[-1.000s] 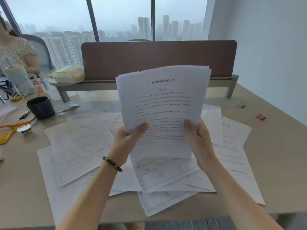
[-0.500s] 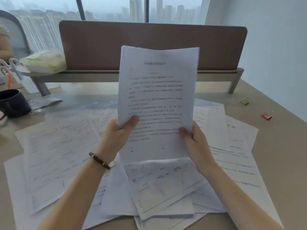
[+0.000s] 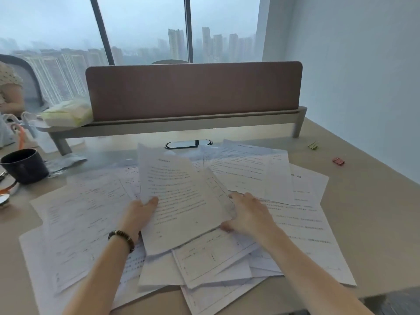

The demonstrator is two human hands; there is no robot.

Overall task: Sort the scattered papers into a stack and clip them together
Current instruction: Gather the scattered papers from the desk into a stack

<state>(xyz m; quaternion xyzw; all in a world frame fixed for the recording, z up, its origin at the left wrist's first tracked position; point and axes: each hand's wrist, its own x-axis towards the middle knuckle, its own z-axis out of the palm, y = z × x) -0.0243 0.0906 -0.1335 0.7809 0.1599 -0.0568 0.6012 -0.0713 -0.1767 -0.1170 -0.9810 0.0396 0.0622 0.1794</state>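
Several printed white sheets lie scattered and overlapping across the beige desk. My left hand, with a bead bracelet on its wrist, pinches the left edge of a thin bundle of sheets that tilts low over the pile. My right hand grips the bundle's right edge, thumb below and fingers over the paper. Two small binder clips lie far right on the desk: a green clip and a red clip.
A brown divider panel on a raised shelf closes the back of the desk. A dark mug stands at the left with clutter behind it. A person's sleeve shows at far left. A cable port sits behind the papers.
The bundle, held upright in front of me before, has come down and tilted flat toward the pile. Both hands lowered with it.
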